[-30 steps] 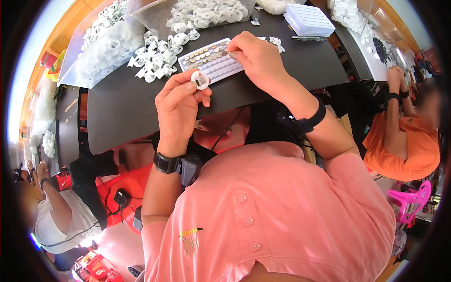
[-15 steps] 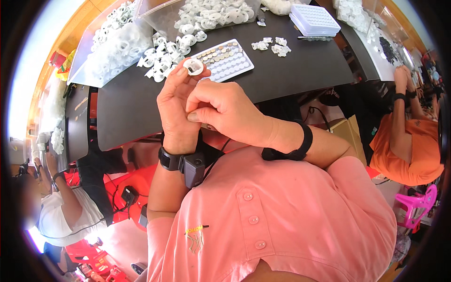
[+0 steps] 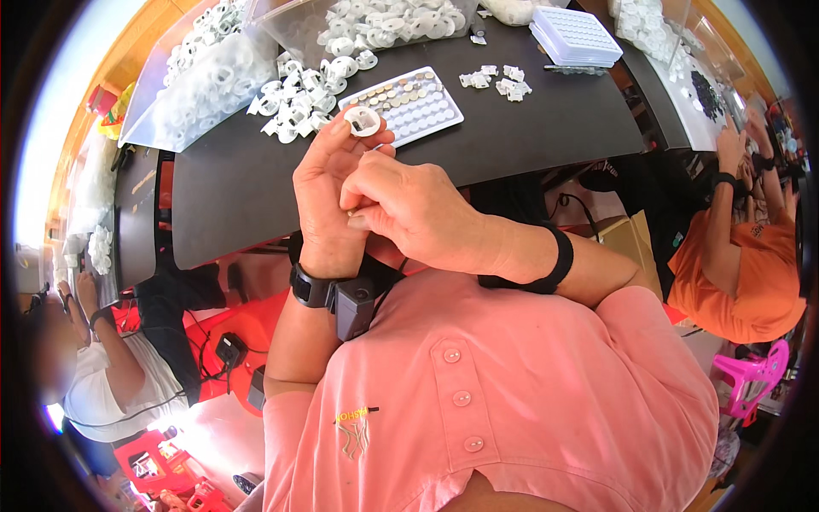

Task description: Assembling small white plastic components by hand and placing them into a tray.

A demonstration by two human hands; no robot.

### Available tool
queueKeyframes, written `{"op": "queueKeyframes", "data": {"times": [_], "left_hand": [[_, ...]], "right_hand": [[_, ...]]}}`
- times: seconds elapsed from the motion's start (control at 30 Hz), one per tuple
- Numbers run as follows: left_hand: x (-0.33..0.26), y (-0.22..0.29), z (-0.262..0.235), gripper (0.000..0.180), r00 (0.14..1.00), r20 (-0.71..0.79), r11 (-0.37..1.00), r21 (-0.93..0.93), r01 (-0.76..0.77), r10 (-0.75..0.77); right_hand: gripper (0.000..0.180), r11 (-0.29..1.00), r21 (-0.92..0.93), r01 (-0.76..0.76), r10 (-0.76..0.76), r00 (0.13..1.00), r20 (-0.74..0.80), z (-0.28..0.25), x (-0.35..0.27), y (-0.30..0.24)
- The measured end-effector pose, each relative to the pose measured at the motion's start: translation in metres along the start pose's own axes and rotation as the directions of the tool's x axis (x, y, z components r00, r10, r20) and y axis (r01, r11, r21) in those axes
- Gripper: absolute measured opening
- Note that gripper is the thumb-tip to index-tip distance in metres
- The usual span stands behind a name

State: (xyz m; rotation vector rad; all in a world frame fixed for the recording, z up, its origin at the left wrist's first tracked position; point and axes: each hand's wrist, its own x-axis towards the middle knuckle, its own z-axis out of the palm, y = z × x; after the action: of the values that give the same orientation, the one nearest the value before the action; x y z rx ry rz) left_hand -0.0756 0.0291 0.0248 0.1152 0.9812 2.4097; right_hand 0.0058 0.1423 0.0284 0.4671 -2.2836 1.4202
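My left hand point(image 3: 328, 205) is turned palm up above the table's near edge. Between its thumb and fingertips it grips a round white plastic part point(image 3: 363, 122) with a small opening in its middle. My right hand point(image 3: 409, 205) lies across the left palm, its thumb and forefinger pinched together. A tiny yellowish speck shows at that pinch, too small to name. Just beyond the hands is a white dimpled tray point(image 3: 426, 128), its far rows filled with small round metal discs point(image 3: 397, 94). Left of the tray lies a heap of white plastic parts point(image 3: 294, 102).
Clear bins point(image 3: 192, 111) of white parts stand at the back left. Small white pieces point(image 3: 512, 85) lie right of the tray, near stacked trays point(image 3: 576, 38). People work at both sides, one in orange point(image 3: 742, 273), one in white point(image 3: 111, 375). A pink stool point(image 3: 755, 375) stands right.
Both hands have shifted slightly right and down, the white part still in my left fingertips. My right thumb has moved a little against the forefinger, and the yellowish speck now shows there.
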Motion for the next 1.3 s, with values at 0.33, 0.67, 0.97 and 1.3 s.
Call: {"op": "queueKeyframes", "data": {"times": [0.33,0.67,0.97,1.3], "left_hand": [[-0.005,-0.002,-0.007,0.03,0.97,0.24,0.998,0.014,-0.054,0.049],[-0.004,-0.004,-0.012,0.03,0.969,0.24,0.999,-0.012,-0.051,0.052],[-0.006,-0.008,-0.017,0.032,0.975,0.22,1.0,-0.02,-0.005,0.009],[-0.01,-0.008,-0.017,0.029,0.977,0.212,0.997,0.082,-0.01,-0.008]], "right_hand": [[0.016,0.921,-0.318,0.227,-0.278,0.952,-0.126,-0.041,0.029,0.029],[0.01,0.989,0.141,0.047,-0.026,0.989,-0.144,-0.047,0.025,0.035],[0.012,0.967,-0.193,0.164,-0.2,0.963,-0.181,-0.038,0.014,0.03],[0.008,0.975,-0.213,0.059,-0.098,0.98,-0.176,-0.032,0.014,0.027]]}}
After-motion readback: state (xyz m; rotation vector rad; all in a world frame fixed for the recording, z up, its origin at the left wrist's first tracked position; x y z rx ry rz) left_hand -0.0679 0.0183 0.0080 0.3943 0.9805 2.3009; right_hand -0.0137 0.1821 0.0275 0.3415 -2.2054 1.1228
